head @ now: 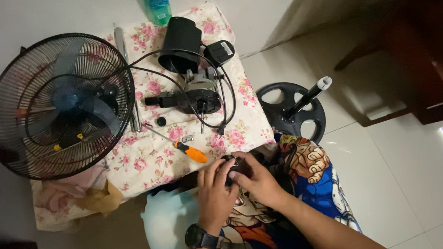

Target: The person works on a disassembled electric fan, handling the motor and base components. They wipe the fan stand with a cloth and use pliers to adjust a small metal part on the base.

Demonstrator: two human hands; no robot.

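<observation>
- A green plastic bottle [156, 2] with a blue band stands at the far edge of the scene, just beyond the floral cloth [150, 163]; its label is too small to make out.
- The cloth is pale with pink roses and covers a low padded surface; a crumpled tan scrap [100, 198] lies at its near left corner.
- Both hands meet at the near edge of the cloth, over a small black part [236, 166]. The left hand [214, 192], with a black watch [200, 237] on its wrist, curls its fingers onto the part from the left; the right hand [258, 180] pinches it from the right.
- The part is mostly hidden by the fingers, so its shape and long axis cannot be told; it looks dark and hard.
- A screwdriver [180, 144] with an orange handle lies just beyond the hands, its long axis running from near right to far left, the metal tip pointing far left.
- A black wire fan cage [59, 104] with blue translucent blades rests on the left of the cloth.
- A bare fan motor [192, 95] of black plastic and metal sits in the middle, looped by a black cable [222, 76].
- A black conical housing [179, 42] lies at the far side.
- A round black fan base [295, 110] with a tilted pole rests on the glossy tiled floor to the right.
</observation>
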